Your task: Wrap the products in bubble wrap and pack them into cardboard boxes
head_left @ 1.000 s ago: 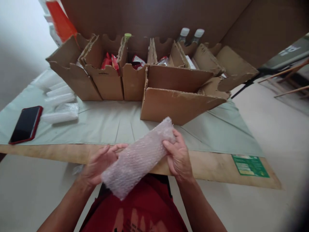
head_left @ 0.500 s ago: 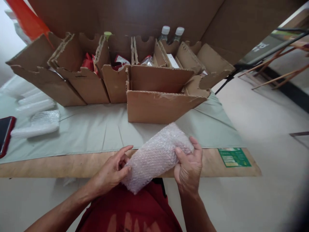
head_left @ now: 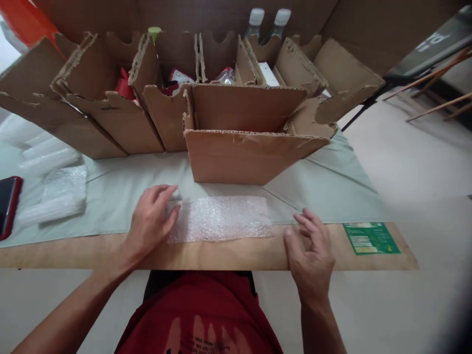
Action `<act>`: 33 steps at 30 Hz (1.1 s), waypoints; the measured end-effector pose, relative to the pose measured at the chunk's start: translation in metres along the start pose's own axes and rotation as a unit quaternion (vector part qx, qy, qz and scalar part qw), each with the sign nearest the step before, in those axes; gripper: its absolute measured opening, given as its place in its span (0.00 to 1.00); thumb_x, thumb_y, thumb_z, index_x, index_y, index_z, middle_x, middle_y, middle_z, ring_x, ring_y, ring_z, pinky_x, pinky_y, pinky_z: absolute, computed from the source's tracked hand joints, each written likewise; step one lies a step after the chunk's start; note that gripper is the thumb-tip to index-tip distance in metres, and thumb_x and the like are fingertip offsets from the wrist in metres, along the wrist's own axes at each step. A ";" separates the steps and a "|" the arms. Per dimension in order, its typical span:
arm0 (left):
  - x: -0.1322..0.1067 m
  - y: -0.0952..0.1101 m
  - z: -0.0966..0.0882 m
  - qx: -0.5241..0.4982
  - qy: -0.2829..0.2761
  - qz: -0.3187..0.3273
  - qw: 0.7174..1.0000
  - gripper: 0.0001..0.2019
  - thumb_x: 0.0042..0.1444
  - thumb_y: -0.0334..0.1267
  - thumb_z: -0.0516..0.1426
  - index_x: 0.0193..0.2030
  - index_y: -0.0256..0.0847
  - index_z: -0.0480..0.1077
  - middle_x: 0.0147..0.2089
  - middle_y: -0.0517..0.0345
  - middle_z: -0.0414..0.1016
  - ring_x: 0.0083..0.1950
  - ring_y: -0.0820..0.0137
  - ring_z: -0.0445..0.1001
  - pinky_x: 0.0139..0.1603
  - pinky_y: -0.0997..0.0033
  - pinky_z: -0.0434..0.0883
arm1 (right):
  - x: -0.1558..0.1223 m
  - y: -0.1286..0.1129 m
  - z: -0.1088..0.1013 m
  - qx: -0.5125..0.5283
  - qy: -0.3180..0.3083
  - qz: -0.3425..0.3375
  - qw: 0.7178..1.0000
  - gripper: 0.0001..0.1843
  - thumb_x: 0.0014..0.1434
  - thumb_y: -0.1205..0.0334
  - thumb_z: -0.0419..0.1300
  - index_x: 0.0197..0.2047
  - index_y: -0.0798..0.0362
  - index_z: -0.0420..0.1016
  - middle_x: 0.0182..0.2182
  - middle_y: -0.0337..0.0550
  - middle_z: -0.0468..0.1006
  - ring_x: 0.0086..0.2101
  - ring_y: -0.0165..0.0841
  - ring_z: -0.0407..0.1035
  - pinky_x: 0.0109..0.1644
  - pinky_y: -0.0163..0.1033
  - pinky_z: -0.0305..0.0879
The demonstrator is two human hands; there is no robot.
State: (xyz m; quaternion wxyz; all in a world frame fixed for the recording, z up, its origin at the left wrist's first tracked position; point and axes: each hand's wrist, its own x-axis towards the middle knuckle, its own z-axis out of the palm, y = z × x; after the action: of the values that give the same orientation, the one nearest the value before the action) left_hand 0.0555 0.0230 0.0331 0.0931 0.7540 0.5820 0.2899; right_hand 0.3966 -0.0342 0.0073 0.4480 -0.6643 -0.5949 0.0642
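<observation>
A flat rectangle of bubble wrap (head_left: 224, 217) lies across the front of the table, partly on the pale green cloth and partly on the bare wood edge. At its left end is my left hand (head_left: 153, 216), fingers apart, thumb close to or touching the wrap's corner. My right hand (head_left: 309, 246) rests at the wood edge, a little beyond the wrap's right end, with fingers loosely curled and apart and nothing in them. Just behind the wrap stands an open cardboard box (head_left: 254, 160).
A row of cardboard bins (head_left: 121, 123) holds red items and packets. Two white-capped bottles (head_left: 254, 22) stand behind. More bubble wrap (head_left: 62, 191) and a phone (head_left: 9, 206) lie at left. A green label (head_left: 370, 238) is on the right wood edge.
The bubble wrap, held tilted in both hands before, now lies flat on the table. My right hand has let go and moved right; my left hand has moved left and up.
</observation>
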 end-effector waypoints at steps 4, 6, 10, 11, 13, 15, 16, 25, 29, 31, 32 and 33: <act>-0.020 0.036 0.008 -0.030 -0.095 0.152 0.983 0.23 0.68 0.34 0.55 0.69 0.41 0.67 0.73 0.40 0.65 0.76 0.49 0.60 0.75 0.45 0.58 | 0.012 -0.040 0.028 0.006 -0.115 -0.160 0.980 0.22 0.68 0.68 0.59 0.64 0.48 0.73 0.64 0.53 0.74 0.63 0.47 0.68 0.66 0.59 0.67; -0.023 0.044 0.017 -0.031 -0.158 0.154 0.975 0.25 0.69 0.38 0.55 0.72 0.40 0.64 0.76 0.40 0.62 0.79 0.48 0.55 0.78 0.42 0.50 | 0.015 -0.063 0.053 -0.003 -0.214 -0.228 0.950 0.24 0.69 0.70 0.55 0.66 0.49 0.70 0.65 0.53 0.73 0.66 0.46 0.66 0.66 0.57 0.68; -0.027 0.024 0.029 -0.024 -0.232 0.086 0.969 0.29 0.69 0.46 0.56 0.74 0.41 0.62 0.78 0.40 0.57 0.80 0.46 0.51 0.79 0.36 0.38 | 0.015 -0.073 0.082 -0.041 -0.350 -0.279 0.893 0.26 0.69 0.68 0.55 0.70 0.52 0.67 0.68 0.54 0.71 0.67 0.47 0.64 0.66 0.55 0.67; -0.029 0.016 0.029 -0.029 -0.237 0.079 0.968 0.29 0.69 0.47 0.57 0.74 0.43 0.62 0.79 0.42 0.56 0.81 0.47 0.50 0.79 0.36 0.37 | 0.014 -0.065 0.081 -0.051 -0.354 -0.282 0.890 0.26 0.70 0.65 0.56 0.70 0.52 0.68 0.68 0.53 0.70 0.68 0.47 0.63 0.67 0.56 0.65; -0.033 0.001 0.027 -0.041 -0.235 0.077 0.968 0.30 0.69 0.48 0.58 0.75 0.49 0.61 0.81 0.48 0.52 0.82 0.48 0.47 0.80 0.39 0.36 | 0.011 -0.041 0.068 -0.081 -0.330 -0.276 0.899 0.25 0.72 0.60 0.56 0.70 0.51 0.67 0.69 0.53 0.69 0.69 0.48 0.62 0.68 0.57 0.64; -0.037 -0.007 0.024 -0.051 -0.231 0.077 0.969 0.30 0.69 0.49 0.58 0.75 0.53 0.60 0.82 0.53 0.50 0.82 0.49 0.45 0.80 0.42 0.36 | 0.008 -0.014 0.047 -0.123 -0.288 -0.260 0.913 0.26 0.73 0.57 0.54 0.71 0.51 0.66 0.70 0.53 0.68 0.69 0.49 0.62 0.67 0.58 0.64; -0.039 -0.009 0.022 -0.056 -0.231 0.078 0.968 0.30 0.69 0.49 0.58 0.75 0.54 0.60 0.82 0.54 0.49 0.82 0.49 0.45 0.80 0.43 0.36 | 0.007 -0.002 0.036 -0.142 -0.268 -0.250 0.920 0.26 0.74 0.57 0.52 0.72 0.51 0.64 0.70 0.53 0.68 0.68 0.49 0.63 0.66 0.58 0.64; -0.012 0.001 0.007 -0.018 -0.136 0.077 0.988 0.19 0.68 0.37 0.54 0.63 0.45 0.73 0.67 0.44 0.73 0.70 0.47 0.65 0.72 0.41 0.57 | 0.029 0.011 0.016 -0.138 -0.144 -0.173 0.965 0.17 0.72 0.58 0.54 0.59 0.50 0.76 0.57 0.52 0.81 0.58 0.47 0.74 0.59 0.54 0.66; 0.011 0.000 0.013 0.027 -0.119 -0.001 0.993 0.13 0.62 0.35 0.56 0.50 0.39 0.79 0.50 0.39 0.78 0.52 0.48 0.72 0.57 0.43 0.67 | 0.053 0.008 0.043 -0.156 -0.165 -0.149 0.963 0.20 0.69 0.53 0.54 0.54 0.56 0.77 0.57 0.61 0.79 0.55 0.54 0.74 0.56 0.59 0.68; 0.014 0.001 0.017 0.026 -0.109 -0.018 0.993 0.07 0.59 0.34 0.57 0.40 0.39 0.78 0.46 0.39 0.77 0.49 0.49 0.71 0.54 0.45 0.67 | 0.057 0.009 0.049 -0.125 -0.178 -0.144 0.965 0.15 0.68 0.53 0.54 0.45 0.54 0.78 0.55 0.59 0.81 0.54 0.54 0.75 0.54 0.59 0.68; 0.012 0.003 0.017 0.015 -0.103 -0.018 0.994 0.06 0.59 0.33 0.57 0.36 0.40 0.77 0.45 0.40 0.77 0.49 0.50 0.70 0.54 0.47 0.68 | 0.056 0.007 0.048 -0.103 -0.181 -0.144 0.967 0.13 0.68 0.54 0.55 0.41 0.52 0.77 0.53 0.57 0.82 0.52 0.52 0.76 0.54 0.58 0.69; 0.007 0.004 0.016 -0.004 -0.097 -0.021 0.995 0.06 0.59 0.32 0.57 0.34 0.41 0.76 0.43 0.43 0.77 0.47 0.52 0.71 0.53 0.49 0.68 | 0.054 0.004 0.046 -0.080 -0.181 -0.144 0.970 0.11 0.68 0.55 0.55 0.39 0.51 0.75 0.51 0.54 0.83 0.50 0.49 0.77 0.52 0.55 0.69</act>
State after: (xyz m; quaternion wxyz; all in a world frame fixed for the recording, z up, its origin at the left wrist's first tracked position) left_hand 0.0688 0.0317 0.0245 0.1580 0.7659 0.5845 0.2162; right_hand 0.3869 0.0361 0.0018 0.2832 -0.5828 -0.7584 0.0705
